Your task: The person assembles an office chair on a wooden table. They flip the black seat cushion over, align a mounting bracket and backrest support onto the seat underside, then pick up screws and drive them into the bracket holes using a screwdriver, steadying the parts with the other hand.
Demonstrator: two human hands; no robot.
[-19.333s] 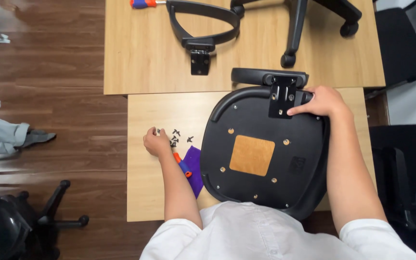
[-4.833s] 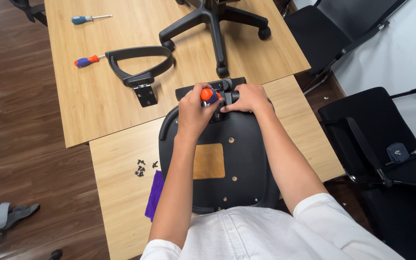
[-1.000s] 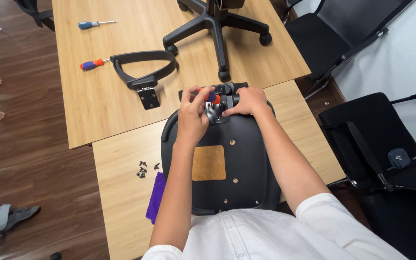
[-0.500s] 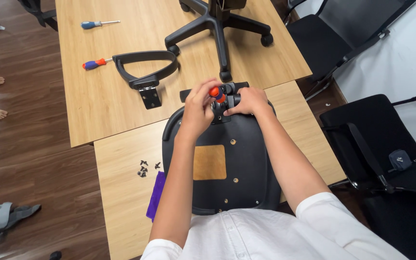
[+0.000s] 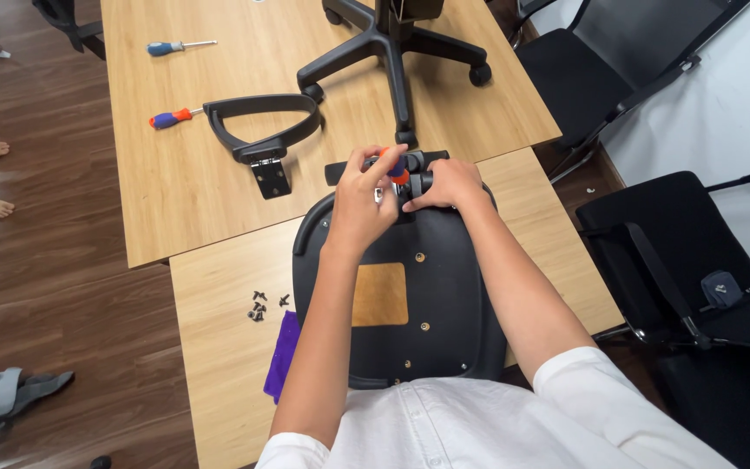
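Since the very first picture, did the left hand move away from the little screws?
Yes. The left hand has gone from beside the small black screws up to the far edge of the black chair seat, gripping an orange-handled screwdriver.

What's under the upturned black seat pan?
The seat pan lies on the lighter wooden table. The person's left arm hides the join beside the purple item, so whether that reaches under the pan cannot be told; the rest is covered.

2 hands on the job: left hand (image 5: pixel 365 195), right hand (image 5: pixel 446 185). 3 screwdrivers: 1 in hand (image 5: pixel 394 165), 1 red/blue-handled (image 5: pixel 172 116), 1 blue-handled (image 5: pixel 177 47). 1 seat pan (image 5: pixel 410 295). 1 loose armrest (image 5: pixel 262 130). 1 wheeled base (image 5: pixel 392 52). 1 screw pile (image 5: pixel 262 306). 1 purple cloth (image 5: pixel 281 354). 2 tables (image 5: pixel 175 200).
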